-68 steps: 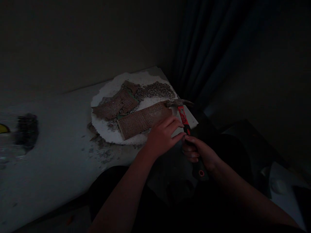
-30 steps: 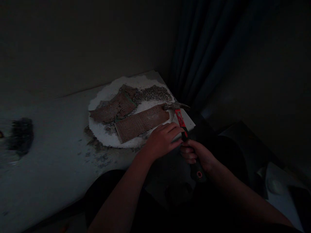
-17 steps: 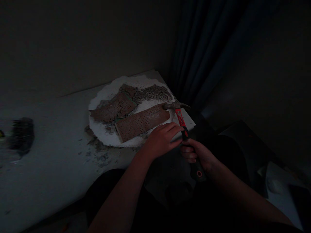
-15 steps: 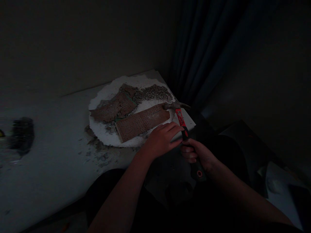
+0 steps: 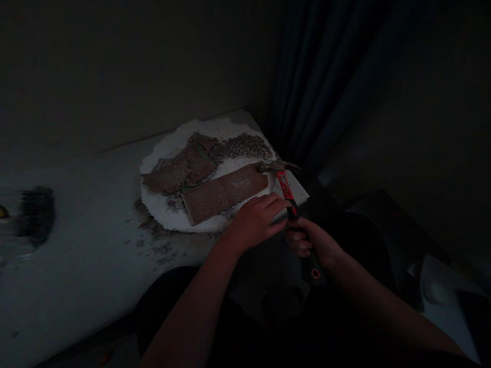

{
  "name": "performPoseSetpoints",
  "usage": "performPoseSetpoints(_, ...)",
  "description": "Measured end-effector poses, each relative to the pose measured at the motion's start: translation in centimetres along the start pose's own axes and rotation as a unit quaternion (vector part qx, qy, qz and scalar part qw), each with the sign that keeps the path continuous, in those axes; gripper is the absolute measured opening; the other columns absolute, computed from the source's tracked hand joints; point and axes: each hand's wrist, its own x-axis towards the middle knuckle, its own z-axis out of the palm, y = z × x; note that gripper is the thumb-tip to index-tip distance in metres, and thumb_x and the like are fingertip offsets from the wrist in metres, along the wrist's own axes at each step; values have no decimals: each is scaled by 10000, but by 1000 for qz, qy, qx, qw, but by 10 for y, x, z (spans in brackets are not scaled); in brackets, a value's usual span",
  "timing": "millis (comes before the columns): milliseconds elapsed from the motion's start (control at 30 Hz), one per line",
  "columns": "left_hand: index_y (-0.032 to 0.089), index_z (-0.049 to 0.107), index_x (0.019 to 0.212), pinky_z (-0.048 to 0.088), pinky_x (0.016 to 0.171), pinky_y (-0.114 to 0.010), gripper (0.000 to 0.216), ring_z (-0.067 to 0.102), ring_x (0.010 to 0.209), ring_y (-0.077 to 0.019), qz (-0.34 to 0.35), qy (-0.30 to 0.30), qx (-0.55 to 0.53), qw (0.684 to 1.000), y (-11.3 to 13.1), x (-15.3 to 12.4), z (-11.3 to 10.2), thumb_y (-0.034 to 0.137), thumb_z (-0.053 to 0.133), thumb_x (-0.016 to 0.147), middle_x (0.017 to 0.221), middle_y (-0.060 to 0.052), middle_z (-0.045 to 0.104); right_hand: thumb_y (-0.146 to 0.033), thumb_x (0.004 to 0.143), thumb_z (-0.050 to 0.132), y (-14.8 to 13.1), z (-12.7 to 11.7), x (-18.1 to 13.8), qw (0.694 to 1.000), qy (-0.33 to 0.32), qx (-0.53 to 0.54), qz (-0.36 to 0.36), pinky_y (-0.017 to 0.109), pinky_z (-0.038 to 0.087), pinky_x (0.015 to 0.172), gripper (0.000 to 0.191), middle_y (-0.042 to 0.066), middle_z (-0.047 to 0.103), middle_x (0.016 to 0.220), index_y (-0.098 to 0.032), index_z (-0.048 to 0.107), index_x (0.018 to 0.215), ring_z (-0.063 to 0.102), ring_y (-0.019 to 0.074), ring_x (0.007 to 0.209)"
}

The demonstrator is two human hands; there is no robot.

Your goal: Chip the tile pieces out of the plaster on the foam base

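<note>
Dimly lit, a person's right hand (image 5: 312, 237) is wrapped around the black grip of a claw hammer (image 5: 284, 186), its head at the end of a perforated brown slab (image 5: 224, 193) on a white, ragged-edged patch (image 5: 163, 214) atop the desk (image 5: 88, 245). The left hand (image 5: 253, 220), thumb and fingers parted, has fingertips at the handle. Gray rubble (image 5: 245, 146) lies beyond.

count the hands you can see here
2. The left hand is at the hammer handle, contact unclear; the right hand grips the handle lower down. No others show, though dark areas could hide some.
</note>
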Motion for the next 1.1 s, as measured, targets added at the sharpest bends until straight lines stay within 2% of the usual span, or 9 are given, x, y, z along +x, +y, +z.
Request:
performPoseSetpoints(133, 246, 566, 1202, 488, 942, -366, 336, 594, 1092, -191, -1, 9, -22, 1000, 1, 1, 1, 298, 607, 872, 1181, -40, 627, -292, 733, 668, 0, -1, 0, 1000, 0, -6, -1, 151, 168, 332, 312, -128, 281, 469, -216, 373, 662, 142, 21, 370)
performPoseSetpoints(233, 236, 605, 1106, 500, 906, -339, 222, 608, 1038, -162, 2, 32, -97, 995, 5, 3, -2, 255, 583, 885, 1118, -33, 640, -324, 745, 664, -1, -1, -1, 1000, -25, 17, 8, 152, 167, 329, 323, -126, 280, 466, -214, 373, 655, 138, 21, 366)
performPoseSetpoints(367, 205, 638, 899, 502, 885, -334, 56, 612, 1000, -150, 2, 123, -211, 970, 14, 4, -13, 242, 601, 877, 1065, -43, 652, -369, 784, 646, -3, -1, -1, 998, -45, 34, 14, 151, 163, 324, 278, -128, 276, 466, -202, 438, 704, 134, 25, 359)
performPoseSetpoints(533, 194, 642, 837, 520, 821, -326, 87, 616, 941, -148, -9, 200, -302, 932, 18, 0, -23, 273, 677, 830, 1065, -62, 654, -352, 831, 617, -1, -4, -1, 998, -46, 35, 3, 144, 167, 326, 205, -126, 282, 491, -190, 501, 787, 146, 27, 363)
performPoseSetpoints(900, 197, 654, 799, 541, 799, -314, 100, 617, 885, -122, 10, 218, -373, 902, 21, -3, -26, 252, 736, 785, 1063, -41, 652, -350, 850, 600, -1, -4, -1, 998, -54, 33, 7, 152, 171, 328, 201, -122, 264, 498, -186, 516, 771, 123, 31, 377)
performPoseSetpoints(1100, 196, 655, 776, 546, 767, -307, 141, 617, 849, -116, 10, 217, -380, 899, 21, -4, -26, 272, 772, 751, 1054, -37, 656, -344, 846, 600, -2, -2, -2, 997, -63, 34, 13, 145, 178, 328, 204, -123, 242, 510, -177, 520, 760, 113, 28, 383)
